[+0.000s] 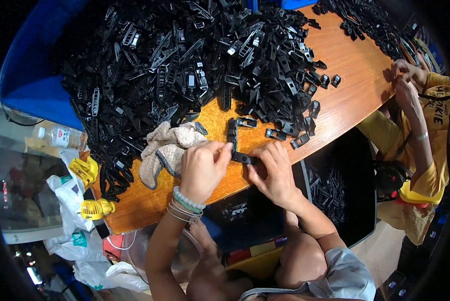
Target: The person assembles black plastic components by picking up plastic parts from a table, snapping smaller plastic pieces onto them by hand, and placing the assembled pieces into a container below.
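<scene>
Near the table's front edge, a small black plastic part is between my two hands. My left hand, with bracelets at its wrist, pinches its left end between thumb and fingers. The fingers of my right hand close on its right end. Just beyond lies a longer black plastic piece, touching or almost touching the held part. A short black clip-like piece is at its far end. Beside my left hand rests a crumpled beige cloth with a dark edge.
A big heap of black plastic parts covers the far side of the wooden table. At left are a plastic bottle and a small yellow fan. Below the right edge stands a black bin. Another person works at right.
</scene>
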Motion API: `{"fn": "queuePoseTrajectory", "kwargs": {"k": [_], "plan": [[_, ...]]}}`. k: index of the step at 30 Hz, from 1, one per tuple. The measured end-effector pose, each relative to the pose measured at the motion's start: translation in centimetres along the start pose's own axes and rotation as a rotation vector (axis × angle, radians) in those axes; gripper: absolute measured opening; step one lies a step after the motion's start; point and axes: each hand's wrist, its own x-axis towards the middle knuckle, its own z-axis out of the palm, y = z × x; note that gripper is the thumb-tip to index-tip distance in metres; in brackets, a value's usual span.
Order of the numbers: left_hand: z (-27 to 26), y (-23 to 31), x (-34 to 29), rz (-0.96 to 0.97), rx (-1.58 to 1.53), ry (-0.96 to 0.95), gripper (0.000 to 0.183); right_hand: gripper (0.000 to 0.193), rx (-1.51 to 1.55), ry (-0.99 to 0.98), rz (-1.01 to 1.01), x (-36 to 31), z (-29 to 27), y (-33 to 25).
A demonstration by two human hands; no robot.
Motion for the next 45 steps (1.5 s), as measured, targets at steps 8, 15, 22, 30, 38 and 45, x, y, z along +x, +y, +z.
{"fn": "queuePoseTrajectory", "kwargs": {"k": [8, 15, 22, 30, 38, 45], "plan": [[0.4, -2.2, 2.8, 0.677, 0.31, 0.076, 0.042, 0.026, 0.057, 0.015, -0.003, -0.1, -0.7, 0.0], [-2.9, -1.2, -4.4, 0.47, -0.061, 0.079, 0.028, 0.022, 0.567, 0.15, 0.266, -0.5, -1.1, 1.7], [-3.8, -6.9, -17.7, 0.107, -0.309, -0.056, 0.026, 0.024, 0.551, 0.091, 0.311, -0.8, -2.3, 1.9], [9.8, -24.2, -43.1, -1.168, -0.609, 0.429, 0.012, 0.018, 0.187, 0.026, 0.078, -0.4, 0.2, 0.4], [5.9, -16.4, -31.9, -0.897, -0.919, 0.371, 0.019, 0.018, 0.028, 0.054, 0.047, -0.1, -0.3, 0.2], [0.1, -4.5, -12.3, 0.209, -0.112, 0.358, 0.025, 0.022, 0.118, -0.036, 0.144, -0.2, -0.3, -1.7]]}}
